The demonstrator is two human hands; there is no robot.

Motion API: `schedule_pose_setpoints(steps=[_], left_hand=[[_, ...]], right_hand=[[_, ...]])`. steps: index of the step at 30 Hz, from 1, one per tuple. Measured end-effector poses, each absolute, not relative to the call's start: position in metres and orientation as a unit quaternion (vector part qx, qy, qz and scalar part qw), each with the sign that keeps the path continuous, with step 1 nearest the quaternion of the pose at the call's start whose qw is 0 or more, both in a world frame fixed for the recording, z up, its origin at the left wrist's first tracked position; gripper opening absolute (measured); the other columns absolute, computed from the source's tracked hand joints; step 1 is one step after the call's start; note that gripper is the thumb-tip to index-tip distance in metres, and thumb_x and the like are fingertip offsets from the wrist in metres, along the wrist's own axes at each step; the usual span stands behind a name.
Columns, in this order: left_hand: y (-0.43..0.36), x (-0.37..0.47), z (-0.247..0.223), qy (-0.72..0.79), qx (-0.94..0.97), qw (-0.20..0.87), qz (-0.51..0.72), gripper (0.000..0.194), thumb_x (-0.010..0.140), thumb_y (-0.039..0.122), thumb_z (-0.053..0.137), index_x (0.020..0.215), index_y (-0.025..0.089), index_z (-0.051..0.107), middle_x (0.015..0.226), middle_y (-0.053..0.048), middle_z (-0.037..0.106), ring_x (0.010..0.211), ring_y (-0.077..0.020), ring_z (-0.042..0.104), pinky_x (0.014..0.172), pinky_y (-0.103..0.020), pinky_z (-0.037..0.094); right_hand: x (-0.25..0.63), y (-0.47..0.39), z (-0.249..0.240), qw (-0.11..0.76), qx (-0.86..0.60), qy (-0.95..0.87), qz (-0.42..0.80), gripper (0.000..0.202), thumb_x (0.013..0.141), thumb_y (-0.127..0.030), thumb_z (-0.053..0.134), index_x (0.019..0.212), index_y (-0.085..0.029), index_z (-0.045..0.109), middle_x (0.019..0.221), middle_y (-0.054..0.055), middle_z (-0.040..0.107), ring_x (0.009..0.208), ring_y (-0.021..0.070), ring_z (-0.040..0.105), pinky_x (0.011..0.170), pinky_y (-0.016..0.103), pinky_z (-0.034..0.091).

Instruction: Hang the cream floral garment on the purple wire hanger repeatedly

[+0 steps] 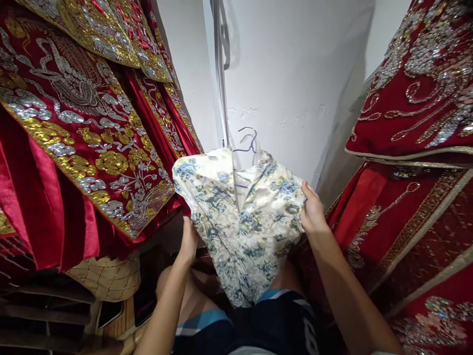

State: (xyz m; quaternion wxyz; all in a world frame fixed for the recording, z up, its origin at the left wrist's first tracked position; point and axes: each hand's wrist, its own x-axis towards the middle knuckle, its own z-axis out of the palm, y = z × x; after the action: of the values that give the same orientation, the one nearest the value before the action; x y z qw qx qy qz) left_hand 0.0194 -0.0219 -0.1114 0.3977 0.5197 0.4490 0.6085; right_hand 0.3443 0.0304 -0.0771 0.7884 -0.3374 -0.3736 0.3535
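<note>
A white garment with blue and olive floral print [254, 236] hangs by its shoulders on a thin purple hanger [251, 143], its neckline a deep V. My left hand [189, 241] is closed at the garment's left edge, with the thumb up and the other fingers hidden behind the cloth. On the opposite side my right hand [312, 207] grips the other edge near the shoulder, thumb in front. Between the two hands the cloth is spread, and its lower part narrows above my lap.
Red garments with gold and silver embroidery [111, 143] hang at the left, and more sequined red garments [417, 98] at the right. Ahead is a white wall [288, 64] with a vertical metal pole [220, 74]. A phone [110, 313] lies on wood at the lower left.
</note>
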Motion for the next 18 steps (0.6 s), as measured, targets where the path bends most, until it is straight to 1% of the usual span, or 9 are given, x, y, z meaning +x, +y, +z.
schedule_pose_setpoints(steps=[4, 6, 8, 10, 12, 14, 15, 16, 18], left_hand=[[-0.03, 0.03, -0.155, 0.528, 0.467, 0.304, 0.641, 0.073, 0.077, 0.075, 0.059, 0.125, 0.021, 0.061, 0.13, -0.014, 0.065, 0.136, -0.0348, 0.05, 0.113, -0.047, 0.04], [-0.038, 0.037, -0.175, 0.544, 0.449, 0.289, 0.648, 0.073, 0.072, 0.064, 0.072, 0.131, 0.022, 0.057, 0.139, -0.013, 0.06, 0.141, -0.0343, 0.045, 0.119, -0.046, 0.033], [-0.047, 0.043, -0.19, 0.54, 0.441, 0.316, 0.643, 0.075, 0.07, 0.058, 0.076, 0.133, 0.023, 0.056, 0.142, -0.013, 0.058, 0.141, -0.0338, 0.045, 0.12, -0.045, 0.031], [-0.057, 0.046, -0.198, 0.54, 0.434, 0.376, 0.615, 0.072, 0.07, 0.057, 0.077, 0.129, 0.021, 0.059, 0.139, -0.015, 0.06, 0.137, -0.0358, 0.05, 0.118, -0.047, 0.034], [-0.066, 0.049, -0.201, 0.537, 0.433, 0.43, 0.582, 0.068, 0.07, 0.057, 0.077, 0.125, 0.02, 0.063, 0.135, -0.017, 0.063, 0.134, -0.0376, 0.052, 0.117, -0.049, 0.036], [-0.073, 0.052, -0.199, 0.529, 0.447, 0.445, 0.567, 0.067, 0.07, 0.057, 0.078, 0.124, 0.021, 0.064, 0.137, -0.015, 0.062, 0.136, -0.0368, 0.05, 0.119, -0.048, 0.032], [-0.076, 0.054, -0.196, 0.525, 0.458, 0.443, 0.564, 0.067, 0.07, 0.056, 0.078, 0.125, 0.021, 0.064, 0.138, -0.015, 0.061, 0.138, -0.0358, 0.048, 0.12, -0.048, 0.03], [-0.079, 0.057, -0.193, 0.524, 0.469, 0.439, 0.56, 0.068, 0.07, 0.054, 0.079, 0.127, 0.022, 0.063, 0.138, -0.014, 0.061, 0.139, -0.0351, 0.047, 0.121, -0.047, 0.028], [-0.084, 0.061, -0.186, 0.529, 0.484, 0.435, 0.544, 0.07, 0.071, 0.052, 0.079, 0.13, 0.021, 0.061, 0.136, -0.015, 0.063, 0.139, -0.0349, 0.047, 0.121, -0.048, 0.029]], right_hand=[[0.313, 0.026, -0.069, 0.782, -0.342, -0.355, 0.382, 0.045, 0.071, -0.057, 0.077, 0.1, -0.025, 0.064, 0.115, 0.008, 0.072, 0.118, 0.0274, 0.065, 0.093, 0.041, 0.059], [0.307, 0.018, -0.073, 0.781, -0.341, -0.335, 0.402, 0.043, 0.07, -0.054, 0.08, 0.098, -0.025, 0.065, 0.112, 0.007, 0.072, 0.116, 0.0267, 0.066, 0.091, 0.038, 0.059], [0.31, 0.005, -0.085, 0.783, -0.335, -0.325, 0.411, 0.04, 0.072, -0.053, 0.078, 0.096, -0.024, 0.065, 0.104, 0.006, 0.073, 0.107, 0.0257, 0.069, 0.083, 0.036, 0.06], [0.318, -0.009, -0.107, 0.791, -0.347, -0.316, 0.392, 0.036, 0.075, -0.052, 0.075, 0.097, -0.025, 0.066, 0.096, 0.004, 0.073, 0.092, 0.0222, 0.071, 0.073, 0.032, 0.06], [0.322, -0.023, -0.135, 0.811, -0.383, -0.286, 0.336, 0.029, 0.078, -0.05, 0.071, 0.095, -0.027, 0.065, 0.088, 0.001, 0.07, 0.076, 0.017, 0.069, 0.064, 0.029, 0.057], [0.316, -0.034, -0.161, 0.836, -0.431, -0.233, 0.248, 0.024, 0.081, -0.052, 0.065, 0.085, -0.028, 0.062, 0.075, -0.002, 0.065, 0.063, 0.014, 0.062, 0.057, 0.027, 0.054], [0.31, -0.038, -0.171, 0.817, -0.458, -0.242, 0.254, 0.027, 0.082, -0.054, 0.063, 0.077, -0.028, 0.059, 0.068, -0.002, 0.062, 0.056, 0.0139, 0.058, 0.052, 0.027, 0.05], [0.301, -0.04, -0.177, 0.764, -0.477, -0.3, 0.313, 0.033, 0.083, -0.057, 0.061, 0.071, -0.027, 0.057, 0.063, -0.001, 0.059, 0.051, 0.0146, 0.054, 0.048, 0.029, 0.047], [0.28, -0.042, -0.179, 0.599, -0.468, -0.457, 0.461, 0.041, 0.085, -0.062, 0.056, 0.067, -0.025, 0.057, 0.059, 0.001, 0.058, 0.048, 0.016, 0.051, 0.045, 0.03, 0.042]])
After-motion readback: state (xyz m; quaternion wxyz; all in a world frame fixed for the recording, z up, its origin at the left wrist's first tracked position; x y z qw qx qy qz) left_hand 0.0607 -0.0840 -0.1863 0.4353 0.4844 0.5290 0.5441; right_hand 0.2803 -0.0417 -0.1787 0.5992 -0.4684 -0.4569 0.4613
